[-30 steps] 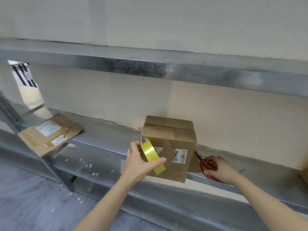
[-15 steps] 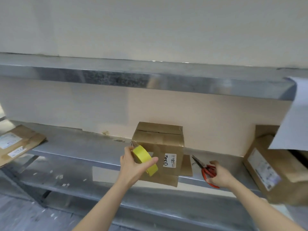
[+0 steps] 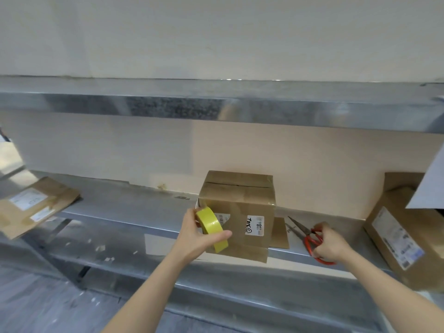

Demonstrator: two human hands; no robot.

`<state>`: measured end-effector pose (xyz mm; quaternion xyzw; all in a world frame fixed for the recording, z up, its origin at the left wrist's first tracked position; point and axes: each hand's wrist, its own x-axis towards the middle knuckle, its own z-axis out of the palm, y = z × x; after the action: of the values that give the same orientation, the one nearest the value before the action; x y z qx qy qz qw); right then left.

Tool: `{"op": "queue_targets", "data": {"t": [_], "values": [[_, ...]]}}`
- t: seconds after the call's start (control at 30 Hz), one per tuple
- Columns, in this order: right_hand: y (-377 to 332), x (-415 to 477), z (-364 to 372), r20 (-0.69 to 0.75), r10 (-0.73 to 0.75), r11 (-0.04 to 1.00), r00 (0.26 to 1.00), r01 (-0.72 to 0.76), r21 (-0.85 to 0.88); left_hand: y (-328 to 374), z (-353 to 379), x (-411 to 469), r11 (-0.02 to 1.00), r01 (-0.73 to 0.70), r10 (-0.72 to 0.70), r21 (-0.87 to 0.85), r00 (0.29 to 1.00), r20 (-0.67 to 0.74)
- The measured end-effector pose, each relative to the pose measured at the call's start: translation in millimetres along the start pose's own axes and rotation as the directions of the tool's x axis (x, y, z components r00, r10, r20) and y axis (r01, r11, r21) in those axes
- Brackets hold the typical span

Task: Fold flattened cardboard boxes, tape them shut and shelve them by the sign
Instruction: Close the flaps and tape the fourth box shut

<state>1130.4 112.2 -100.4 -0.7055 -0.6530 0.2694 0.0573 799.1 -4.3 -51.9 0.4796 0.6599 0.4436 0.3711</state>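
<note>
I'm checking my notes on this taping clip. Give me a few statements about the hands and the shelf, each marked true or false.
1. The left hand holds a yellow tape roll. True.
2. The right hand grips red-handled scissors. True.
3. The scissors lie left of the standing box. False: they lie to its right.
4. The standing box sits on a wooden pallet. False: it sits on the metal shelf.
5. A flattened box lies far left on that shelf. True.

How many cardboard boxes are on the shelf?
3: a flattened box at the left end, a folded box in the middle, and a third box at the right edge, partly behind a paper sheet. More may lie outside view.
</note>
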Motion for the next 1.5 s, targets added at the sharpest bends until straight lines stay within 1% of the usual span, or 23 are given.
{"op": "queue_targets", "data": {"t": [0.1,0.23,0.33,0.47,0.57,0.7,0.77,0.83,0.9,0.93,0.97,1.03,1.13,1.2,1.27,1.37,1.5], "values": [[-7,0,-5,0.008,-0.009,1.000,1.000,0.009,0.017,1,-2,2,1.000,0.004,-0.005,0.030,1.000,0.026],[-14,1,-17,-0.046,-0.051,0.991,0.998,0.056,0.119,4,-3,0,1.000,0.002,-0.002,0.008,1.000,0.019],[-21,2,-26,-0.081,-0.074,0.983,0.994,0.087,0.163,7,-2,-1,1.000,0.004,-0.004,-0.002,1.000,0.021],[-29,-2,-33,-0.062,-0.065,0.980,0.996,0.075,0.184,9,-2,-2,1.000,0.014,-0.013,-0.015,0.999,0.032],[-34,-14,-42,-0.079,-0.055,0.975,0.995,0.071,0.213,9,-2,-3,0.999,0.017,-0.015,-0.042,0.999,0.041],[-60,-44,-74,-0.135,-0.132,0.936,0.982,0.168,0.311,12,-2,-6,0.998,0.014,-0.009,-0.067,0.998,0.062],[-84,-66,-90,-0.103,-0.179,0.886,0.979,0.205,0.416,12,-5,-7,0.997,0.012,-0.006,-0.071,0.996,0.086],[-109,-93,-99,-0.011,-0.227,0.842,0.974,0.202,0.500,10,-10,-7,0.998,0.003,0.004,-0.065,0.994,0.110],[-131,-118,-100,0.116,-0.280,0.771,0.953,0.152,0.618,8,-16,-7,0.998,-0.009,0.017,-0.064,0.991,0.136],[-142,-127,-97,0.174,-0.309,0.742,0.935,0.123,0.659,6,-19,-7,0.998,-0.006,0.017,-0.068,0.988,0.156],[-152,-136,-92,0.212,-0.329,0.734,0.920,0.108,0.670,5,-23,-8,0.997,-0.005,0.017,-0.071,0.984,0.177],[-171,-147,-80,0.232,-0.357,0.803,0.905,0.170,0.572,4,-30,-9,0.997,-0.011,0.027,-0.073,0.976,0.218],[-205,-156,-68,0.213,-0.354,0.914,0.911,0.289,0.285,0,-40,-6,0.998,-0.036,0.048,-0.052,0.963,0.266],[-224,-158,-65,0.234,-0.309,0.951,0.922,0.302,0.067,-3,-46,-2,0.997,-0.044,0.058,-0.057,0.957,0.286],[-238,-159,-63,0.287,-0.231,0.962,0.930,0.263,-0.078,-5,-50,1,0.998,-0.042,0.055,-0.049,0.950,0.309],[-257,-154,-59,0.342,-0.151,0.950,0.927,0.233,-0.210,-8,-53,4,0.996,-0.066,0.080,-0.055,0.944,0.321],[-282,-143,-48,0.387,-0.056,0.949,0.920,0.169,-0.264,-10,-52,3,0.995,-0.075,0.094,-0.073,0.942,0.323]]}}
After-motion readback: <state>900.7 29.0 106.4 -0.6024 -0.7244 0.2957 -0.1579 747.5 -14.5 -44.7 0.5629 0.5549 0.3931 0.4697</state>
